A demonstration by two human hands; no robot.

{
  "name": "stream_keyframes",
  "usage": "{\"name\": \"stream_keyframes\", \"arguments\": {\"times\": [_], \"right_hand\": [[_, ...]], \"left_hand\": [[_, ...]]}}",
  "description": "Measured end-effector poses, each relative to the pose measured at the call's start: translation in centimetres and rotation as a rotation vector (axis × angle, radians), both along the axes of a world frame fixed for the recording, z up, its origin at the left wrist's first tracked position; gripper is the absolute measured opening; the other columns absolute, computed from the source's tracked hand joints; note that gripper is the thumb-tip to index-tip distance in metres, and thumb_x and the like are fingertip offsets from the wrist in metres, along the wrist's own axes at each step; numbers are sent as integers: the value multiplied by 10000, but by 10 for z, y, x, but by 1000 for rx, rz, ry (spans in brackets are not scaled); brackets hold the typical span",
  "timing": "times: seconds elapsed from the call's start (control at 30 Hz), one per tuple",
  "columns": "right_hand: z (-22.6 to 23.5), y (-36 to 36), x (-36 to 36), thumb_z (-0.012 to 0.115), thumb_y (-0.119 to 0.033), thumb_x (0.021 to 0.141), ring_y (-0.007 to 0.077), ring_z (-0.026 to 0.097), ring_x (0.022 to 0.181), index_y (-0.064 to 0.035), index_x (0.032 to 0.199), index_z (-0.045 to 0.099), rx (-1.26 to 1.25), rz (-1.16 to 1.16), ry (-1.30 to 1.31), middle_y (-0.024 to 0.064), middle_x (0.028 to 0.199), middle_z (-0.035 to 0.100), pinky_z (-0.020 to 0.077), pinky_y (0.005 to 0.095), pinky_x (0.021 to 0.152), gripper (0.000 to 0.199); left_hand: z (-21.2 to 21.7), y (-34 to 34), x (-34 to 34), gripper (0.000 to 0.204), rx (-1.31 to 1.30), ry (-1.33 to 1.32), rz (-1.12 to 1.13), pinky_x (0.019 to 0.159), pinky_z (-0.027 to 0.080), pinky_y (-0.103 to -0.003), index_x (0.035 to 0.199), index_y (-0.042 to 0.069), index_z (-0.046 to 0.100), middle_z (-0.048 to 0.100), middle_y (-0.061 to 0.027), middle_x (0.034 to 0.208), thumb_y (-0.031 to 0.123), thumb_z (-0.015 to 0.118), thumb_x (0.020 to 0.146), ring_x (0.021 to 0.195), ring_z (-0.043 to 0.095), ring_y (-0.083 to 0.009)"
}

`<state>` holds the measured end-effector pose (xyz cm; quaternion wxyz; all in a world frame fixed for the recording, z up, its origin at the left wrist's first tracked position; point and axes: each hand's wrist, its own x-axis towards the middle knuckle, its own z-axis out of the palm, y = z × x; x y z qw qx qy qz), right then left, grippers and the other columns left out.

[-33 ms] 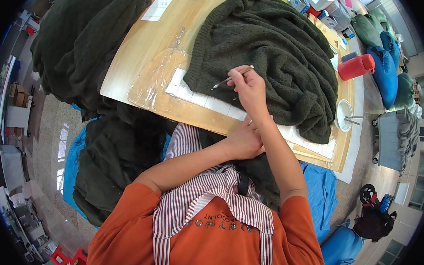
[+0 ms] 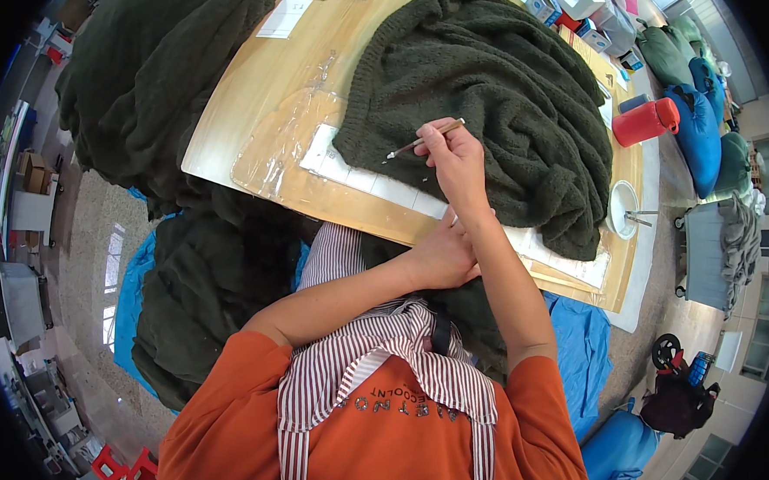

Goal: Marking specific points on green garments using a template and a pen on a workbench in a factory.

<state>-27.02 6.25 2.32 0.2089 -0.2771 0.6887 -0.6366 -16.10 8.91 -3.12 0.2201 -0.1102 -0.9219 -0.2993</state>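
Note:
A dark green knitted garment (image 2: pixel 488 80) lies bunched in folds on the wooden table, its ribbed edge to the left. Above its near left part, my right hand (image 2: pixel 455 157) pinches a slender, pen-like tool (image 2: pixel 404 148) with a brown handle and a pale, narrow tip pointing down left. My left hand (image 2: pixel 444 257) is curled at the table's near edge, beneath my right wrist. The wrist hides most of its fingers; a small pale sliver shows by the fingertips, too small to name. White gridded paper (image 2: pixel 361 180) sticks out under the garment's near edge.
On the table's (image 2: pixel 234 128) right side stand a red bottle (image 2: pixel 645 122) and a white bowl (image 2: pixel 623 208). Small boxes (image 2: pixel 594 35) crowd the far right corner. Dark green knitwear (image 2: pixel 154 71) is heaped at left, with more below it over blue sheeting (image 2: pixel 138 292).
The tool in my right hand has shifted very slightly up and to the right. My left hand and the garment look unmoved.

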Motion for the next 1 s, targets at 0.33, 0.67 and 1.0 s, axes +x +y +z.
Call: {"name": "stream_keyframes", "arguments": {"times": [0.33,0.67,1.0], "right_hand": [[23,18,5,638,-153,943,74,573,655,-16,905,675,-146,-1,-141,30,770,675,449,214,596,147],[80,292,-121,674,-163,940,180,639,855,19,952,659,445,-973,731,90,859,690,509,307,753,183],[65,260,-77,636,-297,974,276,597,1108,-27,1279,565,98,-575,395,144,1177,634,508,406,853,414]], "left_hand": [[4,-1,2,601,-18,-63,-19,1143,248,-600,1324,54,551,461,-251,1435,374,691,835,1381,372,-451],[83,-207,-85,403,572,183,556,933,497,-389,1109,-8,639,672,-174,1118,233,758,809,1055,637,-313],[141,-210,-106,330,637,128,2,915,503,-323,1139,-24,691,603,-97,1316,145,684,856,1136,595,-184]]}}
